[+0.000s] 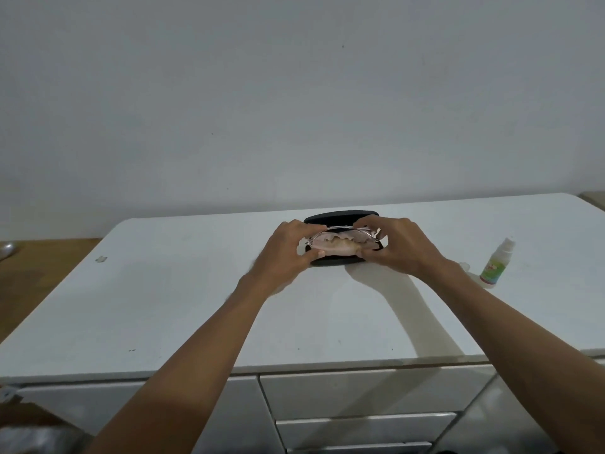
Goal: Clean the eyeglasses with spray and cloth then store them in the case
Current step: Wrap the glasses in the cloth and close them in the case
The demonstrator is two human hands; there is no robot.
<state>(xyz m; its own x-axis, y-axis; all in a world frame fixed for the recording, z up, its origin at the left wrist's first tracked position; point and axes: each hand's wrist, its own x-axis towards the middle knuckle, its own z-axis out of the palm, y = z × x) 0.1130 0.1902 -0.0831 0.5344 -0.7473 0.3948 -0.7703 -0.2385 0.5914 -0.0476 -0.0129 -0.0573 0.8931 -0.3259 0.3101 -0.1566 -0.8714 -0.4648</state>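
Note:
A black eyeglass case [342,217] lies open on the white cabinet top [183,299], its lid standing at the back. Clear-framed eyeglasses [340,228] sit folded over the case's opening, with a pale cloth [337,245] bunched beneath them inside the case. My left hand [288,253] pinches the left end of the glasses, thumb at the case's front rim. My right hand [396,249] pinches the right end the same way. A small white spray bottle [496,263] with a green label stands to the right, apart from both hands.
A small white scrap [101,259] lies at the left of the cabinet top. Drawers [360,394] run below the front edge. A brown wooden surface [36,273] adjoins on the left, and a bare wall rises behind.

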